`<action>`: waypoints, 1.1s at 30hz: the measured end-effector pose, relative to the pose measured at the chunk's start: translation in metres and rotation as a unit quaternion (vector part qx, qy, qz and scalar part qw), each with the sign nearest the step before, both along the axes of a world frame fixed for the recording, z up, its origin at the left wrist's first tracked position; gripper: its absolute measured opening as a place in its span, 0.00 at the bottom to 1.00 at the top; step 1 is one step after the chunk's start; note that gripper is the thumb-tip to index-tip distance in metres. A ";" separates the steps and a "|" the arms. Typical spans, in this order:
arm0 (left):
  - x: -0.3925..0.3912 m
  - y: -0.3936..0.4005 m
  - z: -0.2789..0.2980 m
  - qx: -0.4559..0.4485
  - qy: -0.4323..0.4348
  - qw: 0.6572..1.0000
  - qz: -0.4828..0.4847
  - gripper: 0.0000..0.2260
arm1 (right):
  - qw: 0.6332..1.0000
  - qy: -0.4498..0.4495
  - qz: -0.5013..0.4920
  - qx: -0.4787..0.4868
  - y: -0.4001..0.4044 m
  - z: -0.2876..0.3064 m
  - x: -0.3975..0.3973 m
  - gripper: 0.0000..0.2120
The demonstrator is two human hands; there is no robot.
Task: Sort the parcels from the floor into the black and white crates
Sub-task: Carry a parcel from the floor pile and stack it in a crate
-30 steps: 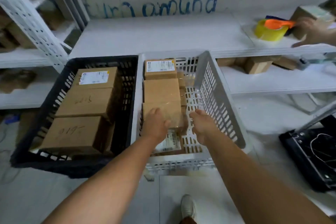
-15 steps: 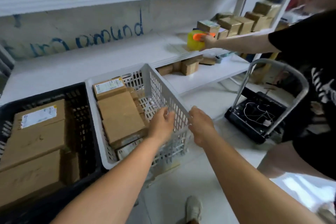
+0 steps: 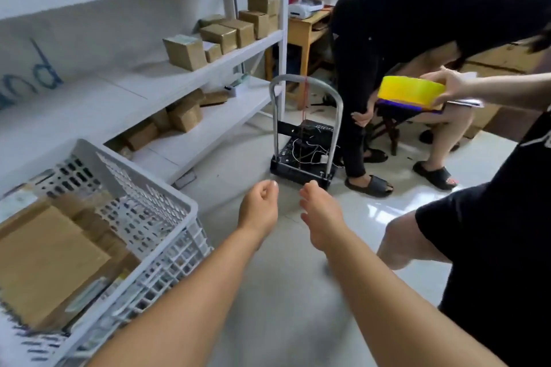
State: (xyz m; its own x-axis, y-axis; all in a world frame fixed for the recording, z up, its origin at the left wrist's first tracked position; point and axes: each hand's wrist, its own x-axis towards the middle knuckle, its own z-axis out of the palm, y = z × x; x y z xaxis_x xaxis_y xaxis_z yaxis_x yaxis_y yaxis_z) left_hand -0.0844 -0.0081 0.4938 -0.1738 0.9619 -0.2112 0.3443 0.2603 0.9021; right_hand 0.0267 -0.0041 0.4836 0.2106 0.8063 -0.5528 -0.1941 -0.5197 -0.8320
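White crate (image 3: 167, 197) at lower left on the floor, tilted in view, filled with brown cardboard parcels (image 3: 50, 262) packed side by side. Black crate out of view. White shelving (image 3: 190, 74) behind the crate, more small brown boxes (image 3: 185, 52) on the middle shelf, a few more on the lower shelf (image 3: 186, 115).

Left hand (image 3: 259, 208) held out over bare floor just right of the crate's near corner, not touching it, fingers loosely curled, grip released, nothing held. Right hand (image 3: 323, 216) just beside the left, apart from it, fingers hanging relaxed, grip released too, nothing held. Both forearms stretched forward from the bottom edge.

Black folding trolley (image 3: 304, 164) with a grey loop handle standing on the floor beyond the hands, white cable lying on its deck. Wooden desk (image 3: 301, 30) behind the trolley, a white device on top.

Bent-over person in black (image 3: 417, 9) further right, black slippers on, next to a small stool (image 3: 390, 116). Another person at the right edge, hand gripping a yellow tape roll (image 3: 410, 94) held in the air.
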 end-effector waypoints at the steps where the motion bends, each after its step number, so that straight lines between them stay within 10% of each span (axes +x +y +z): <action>1: 0.015 0.004 -0.002 -0.005 -0.008 1.000 -0.010 0.15 | 1.000 0.002 -0.011 -0.007 -0.001 -0.001 0.016 0.16; 33: 0.421 0.183 -0.090 -0.178 -0.036 0.934 -0.308 0.11 | 0.915 0.027 -0.390 -0.101 0.090 -0.085 0.415 0.11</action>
